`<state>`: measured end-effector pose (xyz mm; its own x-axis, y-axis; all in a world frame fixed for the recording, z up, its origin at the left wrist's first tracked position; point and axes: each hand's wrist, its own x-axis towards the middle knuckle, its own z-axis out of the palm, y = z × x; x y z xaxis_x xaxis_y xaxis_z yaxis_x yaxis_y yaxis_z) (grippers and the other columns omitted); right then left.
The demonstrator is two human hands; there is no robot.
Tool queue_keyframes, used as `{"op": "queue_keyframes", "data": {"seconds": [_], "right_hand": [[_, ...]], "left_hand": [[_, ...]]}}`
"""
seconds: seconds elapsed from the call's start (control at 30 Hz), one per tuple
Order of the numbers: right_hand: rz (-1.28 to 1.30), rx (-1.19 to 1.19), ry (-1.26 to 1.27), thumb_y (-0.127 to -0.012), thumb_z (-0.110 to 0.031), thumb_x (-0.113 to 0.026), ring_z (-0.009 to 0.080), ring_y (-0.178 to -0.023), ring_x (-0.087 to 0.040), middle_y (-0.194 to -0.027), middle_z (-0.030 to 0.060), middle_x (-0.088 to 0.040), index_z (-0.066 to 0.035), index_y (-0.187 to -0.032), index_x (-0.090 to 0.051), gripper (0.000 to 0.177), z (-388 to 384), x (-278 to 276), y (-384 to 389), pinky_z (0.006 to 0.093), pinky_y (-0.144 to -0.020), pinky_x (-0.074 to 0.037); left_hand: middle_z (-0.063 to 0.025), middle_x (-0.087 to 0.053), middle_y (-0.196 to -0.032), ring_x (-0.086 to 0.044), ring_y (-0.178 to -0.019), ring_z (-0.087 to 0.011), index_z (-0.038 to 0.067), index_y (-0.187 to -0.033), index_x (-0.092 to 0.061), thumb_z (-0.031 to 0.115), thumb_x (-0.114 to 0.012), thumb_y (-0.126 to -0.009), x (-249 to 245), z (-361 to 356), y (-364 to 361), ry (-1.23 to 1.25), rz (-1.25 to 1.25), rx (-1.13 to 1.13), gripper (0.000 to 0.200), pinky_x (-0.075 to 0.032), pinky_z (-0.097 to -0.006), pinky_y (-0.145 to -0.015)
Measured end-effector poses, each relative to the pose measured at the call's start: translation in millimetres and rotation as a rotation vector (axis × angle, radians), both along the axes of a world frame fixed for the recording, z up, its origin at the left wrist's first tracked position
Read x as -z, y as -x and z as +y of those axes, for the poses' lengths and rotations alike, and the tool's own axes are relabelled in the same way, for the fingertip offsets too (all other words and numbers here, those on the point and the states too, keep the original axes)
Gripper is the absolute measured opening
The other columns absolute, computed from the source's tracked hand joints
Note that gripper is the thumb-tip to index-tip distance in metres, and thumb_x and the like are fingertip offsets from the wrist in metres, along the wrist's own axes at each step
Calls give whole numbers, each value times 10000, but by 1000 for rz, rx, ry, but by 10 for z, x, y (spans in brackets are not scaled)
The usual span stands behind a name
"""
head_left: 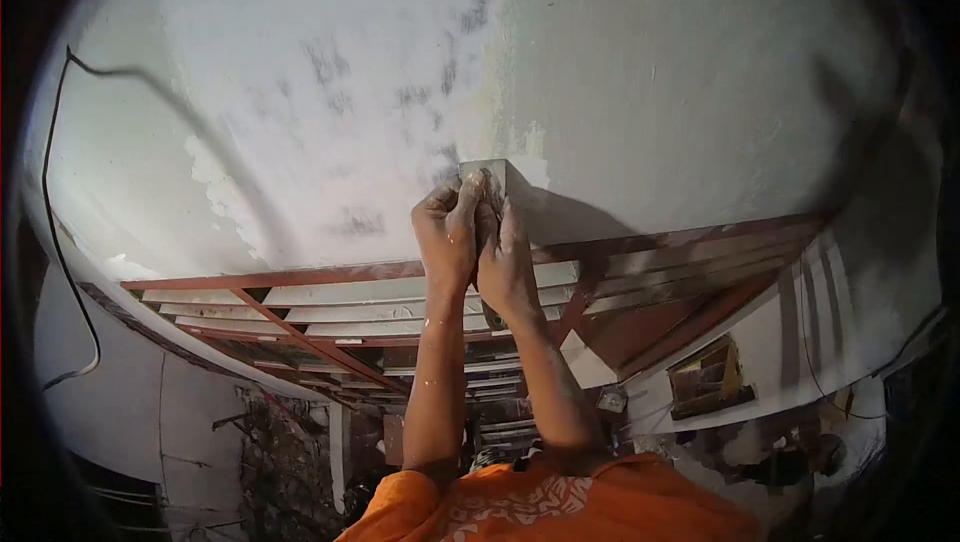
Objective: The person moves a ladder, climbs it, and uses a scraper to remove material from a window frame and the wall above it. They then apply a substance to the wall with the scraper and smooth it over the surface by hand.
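Note:
Both of my hands are raised together against a large pale wall surface (620, 72). Between them is a small grey rectangular scraper blade (484, 170), its top edge at the surface. My left hand (447, 227) is closed at the blade's left side, thumb pressed on its face. My right hand (507, 257) is wrapped round the lower part, where a dark handle end (493, 318) shows below the palm. White, powdery smears cover the fingers. Around the blade, the surface has a whiter patch (270, 52) with dark grey smudges.
Under the surface runs a reddish frame (390, 271) with pale slats (360, 314). A cable (50, 192) hangs at the left. At the lower right is a small framed opening (708, 378) in a pale wall. A shadow falls right of my hands.

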<state>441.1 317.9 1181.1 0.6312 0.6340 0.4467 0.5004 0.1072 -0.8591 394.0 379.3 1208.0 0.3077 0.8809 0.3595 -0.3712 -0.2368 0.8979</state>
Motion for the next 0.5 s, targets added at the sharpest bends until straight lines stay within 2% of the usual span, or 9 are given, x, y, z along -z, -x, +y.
{"op": "queue_keyframes", "data": {"seconds": [0.03, 0.1, 0.17, 0.2, 0.27, 0.3, 0.33, 0.47, 0.5], "right_hand": [[1, 1, -2, -1034, -201, -404, 482, -1228, -474, -1289, 364, -488, 69, -1382, -379, 441, -27, -36, 1, 469, -991, -422], [146, -162, -9, -1038, -215, -399, 467, -1216, -500, -1277, 338, -518, 61, -1394, -378, 451, -65, -138, -13, 455, -994, -430], [94, -147, -94, -1042, -223, -390, 470, -1191, -518, -1253, 329, -539, 62, -1377, -392, 440, -59, 77, 35, 456, -975, -440], [48, -126, -176, -1046, -231, -382, 473, -1166, -536, -1228, 320, -560, 63, -1359, -407, 430, -36, 176, 32, 457, -955, -450], [113, -133, -101, -1050, -241, -373, 472, -1149, -549, -1205, 315, -574, 64, -1348, -414, 428, -89, 134, 61, 456, -942, -455], [174, -137, -28, -1054, -252, -363, 470, -1132, -563, -1182, 310, -588, 64, -1336, -421, 428, -98, 112, 70, 455, -929, -461], [114, -132, -138, -1051, -237, -379, 481, -1121, -557, -1164, 328, -579, 68, -1315, -431, 407, -35, 129, 65, 470, -914, -460], [47, -69, -73, -1041, -210, -402, 497, -1102, -552, -1144, 345, -573, 64, -1306, -431, 382, -2, 73, 49, 493, -897, -458], [112, -109, -108, -1034, -195, -410, 506, -1079, -556, -1121, 350, -576, 69, -1283, -437, 363, -20, 30, 65, 504, -876, -459]], "left_hand": [[30, -521, -623, -408, -597, -51, -14, -710, -615, 204, -648, -936, -45, 4, 5, 22, -8, 30, 316, -327, -238, -515], [28, -526, -627, -407, -589, -54, -18, -705, -611, 208, -649, -936, -47, -61, 16, -32, -16, -30, 325, -326, -244, -510], [27, -518, -612, -401, -589, -55, -19, -690, -606, 211, -649, -934, 82, -76, 48, -62, 116, -98, 338, -326, -247, -511], [28, -507, -596, -392, -591, -55, -21, -677, -601, 213, -649, -932, 222, -62, 34, -18, 64, -67, 349, -324, -251, -509], [27, -506, -590, -393, -592, -55, -22, -678, -603, 214, -649, -931, 274, -59, 30, 2, 66, -70, 350, -326, -250, -508], [27, -506, -585, -395, -592, -55, -24, -679, -605, 215, -649, -931, 273, -53, 32, 19, 66, -69, 350, -328, -249, -508], [21, -523, -590, -405, -587, -55, -32, -687, -609, 211, -650, -930, 212, -39, 36, 11, 87, -75, 346, -335, -246, -510], [19, -535, -594, -416, -587, -56, -42, -704, -627, 209, -651, -930, 3, -35, 42, 13, 62, -31, 339, -347, -247, -513], [19, -536, -596, -419, -587, -56, -45, -711, -634, 210, -650, -931, 20, -32, 44, 6, 67, -37, 337, -352, -252, -513]]}}
